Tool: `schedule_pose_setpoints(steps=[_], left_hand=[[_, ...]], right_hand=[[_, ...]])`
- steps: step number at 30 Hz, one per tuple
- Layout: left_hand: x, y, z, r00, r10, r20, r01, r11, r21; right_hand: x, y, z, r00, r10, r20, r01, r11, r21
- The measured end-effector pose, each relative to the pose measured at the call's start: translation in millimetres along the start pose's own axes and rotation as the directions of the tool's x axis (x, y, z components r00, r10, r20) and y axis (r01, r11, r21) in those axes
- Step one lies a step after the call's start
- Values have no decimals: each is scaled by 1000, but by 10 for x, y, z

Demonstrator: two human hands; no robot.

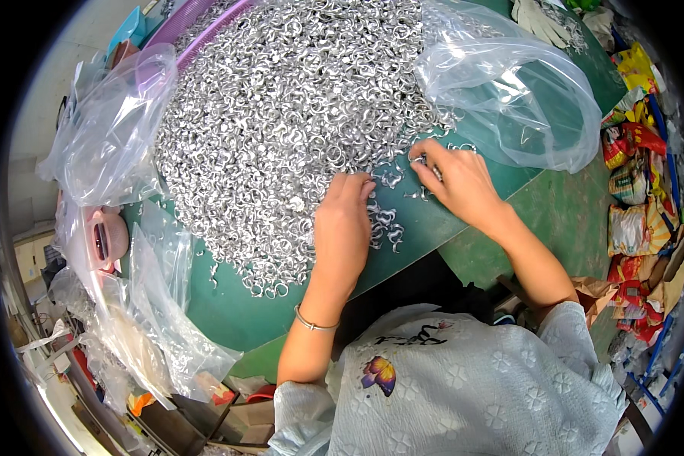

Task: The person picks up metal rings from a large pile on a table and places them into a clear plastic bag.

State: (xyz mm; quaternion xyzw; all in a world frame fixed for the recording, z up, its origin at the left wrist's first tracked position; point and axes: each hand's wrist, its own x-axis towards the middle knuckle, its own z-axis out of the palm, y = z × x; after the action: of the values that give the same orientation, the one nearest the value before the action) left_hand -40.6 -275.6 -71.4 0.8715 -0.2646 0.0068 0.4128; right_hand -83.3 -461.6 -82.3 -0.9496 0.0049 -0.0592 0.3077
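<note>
A large heap of small silvery metal pieces (273,114), curved and ring-like, covers much of the green tabletop (228,311). At the heap's near right edge is my left hand (345,220), its fingers bent and pressed together among the pieces; whatever they hold is hidden. My right hand (463,182) is farther right, with thumb and forefinger curled toward each other over a few loose pieces (419,194). Anything between those fingertips is too small to make out. Between the hands lie more scattered pieces (387,220), apart from the main heap.
A clear plastic bag (539,99) lies right of the heap, and another clear bag (118,125) hangs at the left. A purple basket (194,34) stands at the far left. Beside the left table edge is a pink container (108,237). Colourful packages (634,228) line the right side.
</note>
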Motion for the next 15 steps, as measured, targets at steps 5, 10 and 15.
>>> schedule_pose_setpoints(steps=[5, 10, 15], left_hand=[[18, 7, -26, 962, -271, 24, 268, 927, -262], [15, -84, -41, 887, -429, 171, 456, 753, -475], [-14, -30, -4, 948, -307, 85, 318, 934, -163]], right_hand=[[45, 84, -29, 994, 108, -30, -93, 941, 324], [77, 91, -113, 900, 292, 322, -430, 486, 761], [115, 49, -237, 834, 296, 465, -537, 248, 806]])
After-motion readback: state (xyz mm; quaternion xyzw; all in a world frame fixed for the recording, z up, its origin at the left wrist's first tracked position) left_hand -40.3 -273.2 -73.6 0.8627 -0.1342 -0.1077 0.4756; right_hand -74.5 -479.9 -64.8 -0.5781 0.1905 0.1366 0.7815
